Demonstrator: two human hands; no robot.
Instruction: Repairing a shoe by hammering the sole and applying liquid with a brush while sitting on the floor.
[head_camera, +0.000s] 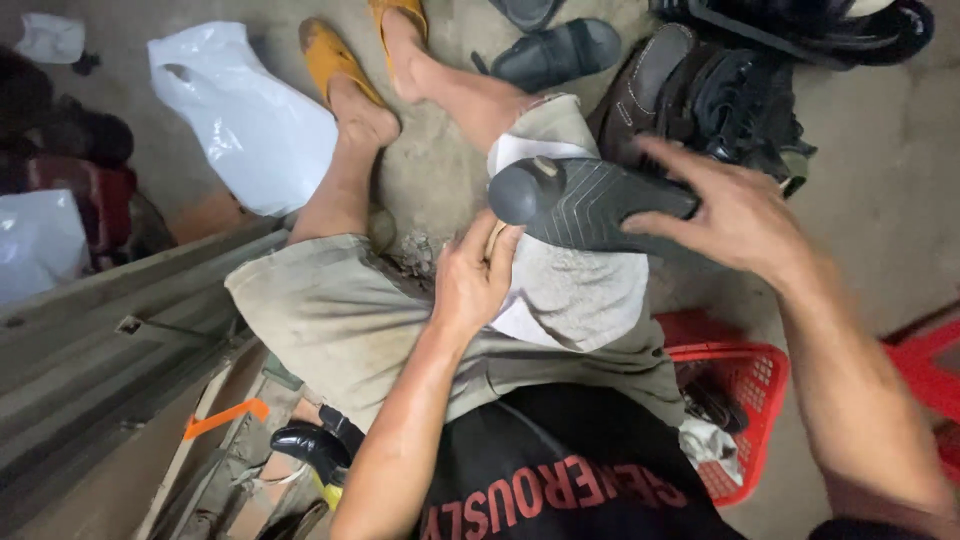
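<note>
I am steadying a dark shoe (590, 200) sole-up on a white cloth (575, 290) over my right knee, my right hand (735, 215) gripping its front. My left hand (475, 275) is pinching a small tan piece at the heel; the sole is looking intact, nothing yet peeled away. A red basket (750, 385) is sitting beside my thigh.

Dim, soft light; slight motion blur

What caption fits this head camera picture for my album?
Seated person's right hand holds a dark shoe sole-up over the lap; left hand beneath.
</note>
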